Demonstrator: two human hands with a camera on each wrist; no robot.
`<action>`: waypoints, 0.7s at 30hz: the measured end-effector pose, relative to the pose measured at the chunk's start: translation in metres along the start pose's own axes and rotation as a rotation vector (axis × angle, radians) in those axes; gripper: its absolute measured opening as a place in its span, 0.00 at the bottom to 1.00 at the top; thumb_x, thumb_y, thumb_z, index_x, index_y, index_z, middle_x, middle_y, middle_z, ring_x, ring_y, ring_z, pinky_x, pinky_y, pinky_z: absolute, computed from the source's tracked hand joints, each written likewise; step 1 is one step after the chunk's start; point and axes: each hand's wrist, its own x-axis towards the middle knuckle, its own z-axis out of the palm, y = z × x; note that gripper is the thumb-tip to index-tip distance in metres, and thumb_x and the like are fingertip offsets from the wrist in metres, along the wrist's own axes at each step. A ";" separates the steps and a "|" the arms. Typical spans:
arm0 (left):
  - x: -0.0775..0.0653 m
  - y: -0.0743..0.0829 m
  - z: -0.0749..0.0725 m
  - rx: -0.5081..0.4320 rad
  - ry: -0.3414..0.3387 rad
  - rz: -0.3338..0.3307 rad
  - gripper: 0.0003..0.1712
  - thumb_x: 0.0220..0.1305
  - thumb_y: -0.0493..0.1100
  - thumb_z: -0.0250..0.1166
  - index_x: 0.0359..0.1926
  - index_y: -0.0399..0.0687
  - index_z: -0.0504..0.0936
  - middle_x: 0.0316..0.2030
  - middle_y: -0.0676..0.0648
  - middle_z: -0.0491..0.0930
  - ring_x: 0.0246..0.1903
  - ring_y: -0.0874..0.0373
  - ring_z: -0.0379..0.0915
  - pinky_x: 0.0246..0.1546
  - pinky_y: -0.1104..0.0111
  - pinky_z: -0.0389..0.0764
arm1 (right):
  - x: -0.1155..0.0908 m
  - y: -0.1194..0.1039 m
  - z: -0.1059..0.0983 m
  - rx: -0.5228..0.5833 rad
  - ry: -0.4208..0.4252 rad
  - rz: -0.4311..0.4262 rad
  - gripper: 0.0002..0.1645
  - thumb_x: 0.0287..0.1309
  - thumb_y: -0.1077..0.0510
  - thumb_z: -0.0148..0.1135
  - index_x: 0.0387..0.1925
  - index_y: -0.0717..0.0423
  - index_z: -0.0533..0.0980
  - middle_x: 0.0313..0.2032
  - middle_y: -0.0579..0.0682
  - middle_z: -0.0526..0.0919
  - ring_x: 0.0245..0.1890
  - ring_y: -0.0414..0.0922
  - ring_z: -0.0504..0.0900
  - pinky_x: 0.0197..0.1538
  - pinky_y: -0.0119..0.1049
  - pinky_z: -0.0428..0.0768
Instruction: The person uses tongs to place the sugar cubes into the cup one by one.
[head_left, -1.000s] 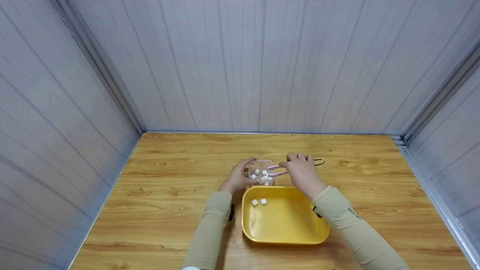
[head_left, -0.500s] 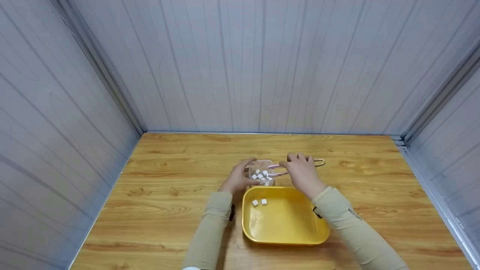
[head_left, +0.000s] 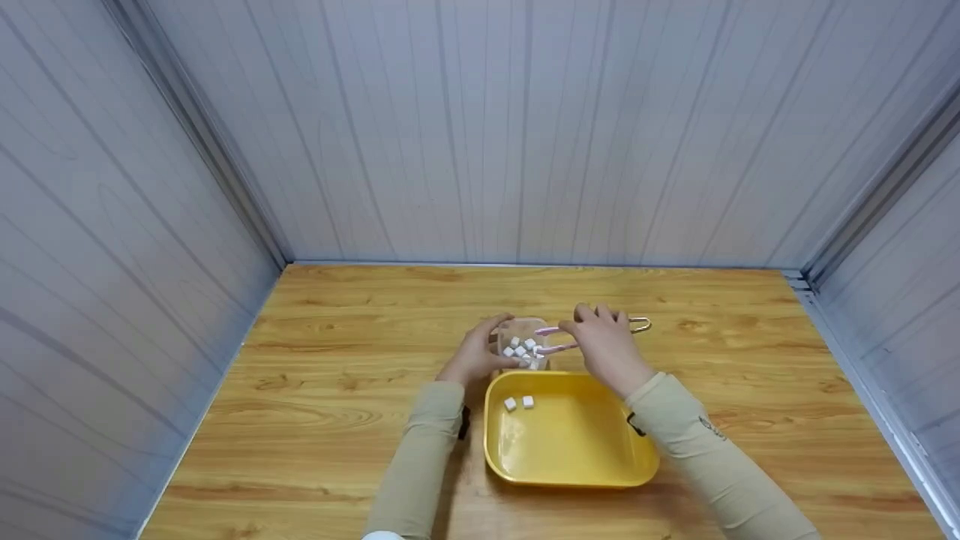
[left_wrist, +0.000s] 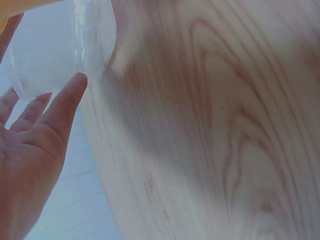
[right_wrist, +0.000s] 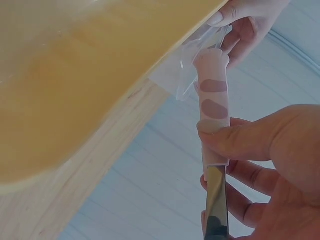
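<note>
A small clear plastic box (head_left: pixel 523 325) with several white cubes (head_left: pixel 520 351) in it stands just behind the yellow tray. Around its left side my left hand (head_left: pixel 475 355) holds it between thumb and fingers; the box wall (left_wrist: pixel 55 50) also shows in the left wrist view. My right hand (head_left: pixel 606 349) grips a pair of tongs (head_left: pixel 640 325), metal at the bend with pinkish tips. Those tips are spread and reach over the box's right side. In the right wrist view, thumb and fingers pinch the tongs (right_wrist: pixel 214 105). Whether a cube sits between the tips cannot be told.
The yellow tray (head_left: pixel 577 457) lies right in front of the box, under the right forearm. Two white cubes, one left (head_left: pixel 510 404) and one right (head_left: pixel 528 402), lie near its back left corner. Panelled walls (head_left: pixel 480 150) enclose the wooden table (head_left: pixel 337 420).
The white cubes in the box, blurred a second ago, have shifted and now lie still and more spread out. Both hands and the tongs stay almost where they were.
</note>
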 end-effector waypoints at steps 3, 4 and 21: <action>0.000 0.001 0.000 -0.001 -0.002 -0.003 0.49 0.46 0.38 0.78 0.69 0.52 0.65 0.68 0.44 0.61 0.61 0.43 0.64 0.58 0.61 0.73 | -0.001 0.000 -0.001 -0.002 -0.005 -0.001 0.25 0.53 0.73 0.64 0.49 0.45 0.82 0.40 0.51 0.74 0.37 0.53 0.68 0.41 0.56 0.71; -0.001 0.001 0.000 -0.003 -0.003 -0.005 0.48 0.46 0.37 0.78 0.69 0.52 0.65 0.68 0.44 0.61 0.62 0.43 0.64 0.58 0.61 0.73 | -0.001 0.000 -0.002 -0.003 -0.010 0.000 0.26 0.53 0.73 0.64 0.49 0.45 0.82 0.40 0.51 0.74 0.37 0.53 0.68 0.41 0.57 0.71; 0.002 -0.001 0.001 -0.050 0.003 -0.015 0.49 0.44 0.37 0.78 0.68 0.56 0.66 0.68 0.46 0.61 0.62 0.43 0.63 0.58 0.61 0.73 | -0.011 -0.009 -0.015 0.027 0.008 -0.029 0.27 0.50 0.73 0.67 0.51 0.46 0.81 0.40 0.50 0.74 0.37 0.51 0.66 0.37 0.51 0.67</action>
